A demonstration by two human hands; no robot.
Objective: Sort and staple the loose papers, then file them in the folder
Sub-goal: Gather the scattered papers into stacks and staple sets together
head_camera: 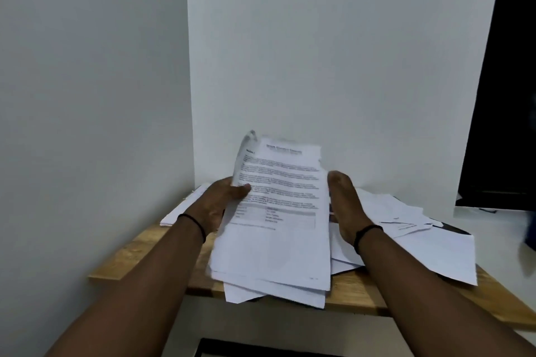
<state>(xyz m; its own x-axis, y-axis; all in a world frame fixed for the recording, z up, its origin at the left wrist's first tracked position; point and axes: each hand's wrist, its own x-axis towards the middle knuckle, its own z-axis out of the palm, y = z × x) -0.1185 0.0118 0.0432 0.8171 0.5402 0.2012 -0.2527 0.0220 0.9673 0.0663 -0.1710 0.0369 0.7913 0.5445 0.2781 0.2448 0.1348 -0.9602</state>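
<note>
both hands hold a stack of printed sheets (278, 220) tilted up off the wooden table (150, 252): l hand (223, 200) grips the stack's l edge w/ thumb curled over the top sheet, r hand (343, 206) lies flat against its r edge, fingers straight. loose papers (420, 229) lie spread on the table just right of the r hand, a small pile (185, 206) beyond the l hand near the wall (319, 66). stapler and folder not made out.
</note>
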